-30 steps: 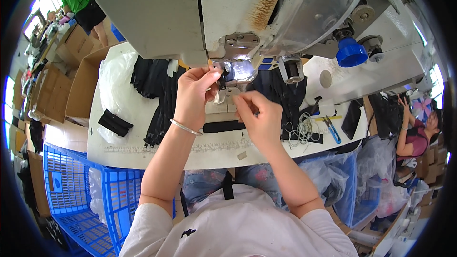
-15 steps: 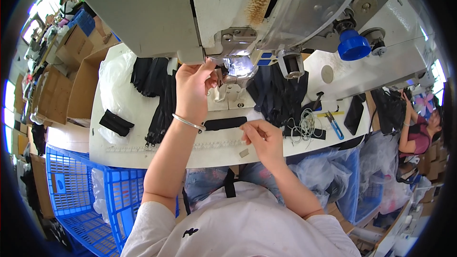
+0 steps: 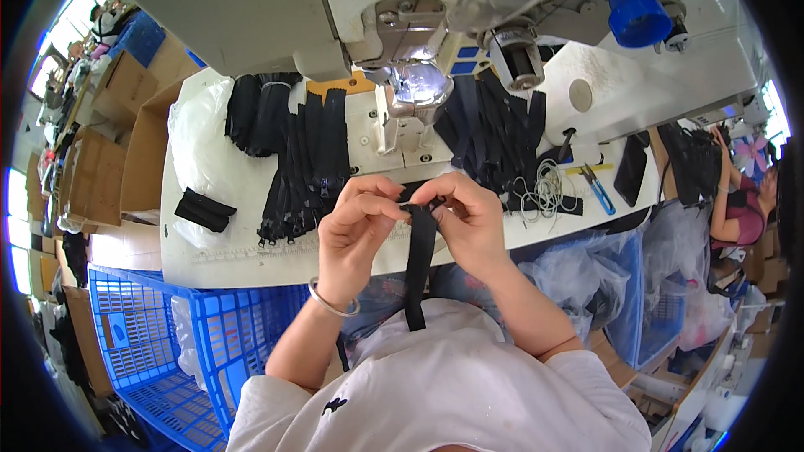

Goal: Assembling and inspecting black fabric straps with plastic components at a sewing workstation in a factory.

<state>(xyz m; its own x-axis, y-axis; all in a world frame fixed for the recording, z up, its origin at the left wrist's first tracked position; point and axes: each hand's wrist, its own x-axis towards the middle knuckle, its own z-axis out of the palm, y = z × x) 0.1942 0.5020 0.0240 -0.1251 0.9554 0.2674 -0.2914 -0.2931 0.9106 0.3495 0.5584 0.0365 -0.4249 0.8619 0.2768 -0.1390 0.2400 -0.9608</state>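
Note:
A black zipper [image 3: 420,264] hangs from my fingertips, its lower end reaching down in front of my shirt. My left hand [image 3: 356,230] pinches its upper end from the left. From the other side, my right hand [image 3: 469,222] pinches the same end, the two sets of fingertips nearly touching. A small pale or metallic bit shows between them, too small to make out. Beyond my hands stands the sewing machine [image 3: 402,21], its lit needle area above the white table [image 3: 234,255]. Black zippers [image 3: 314,155] lie heaped left of the needle area, and more black zippers [image 3: 494,130] lie to its right.
A pale cord coil [image 3: 546,188], blue-handled thread snips [image 3: 599,191] and a black phone [image 3: 631,172] lie at the right. Clear plastic [image 3: 201,155] and a black folded piece [image 3: 205,211] are at the left. Blue crates [image 3: 243,331] flank my lap; a co-worker [image 3: 741,209] is at far right.
My left hand has come back from the needle area toward me. My right hand has lifted and moved beside it. Both now hold the black zipper, which hangs down from them.

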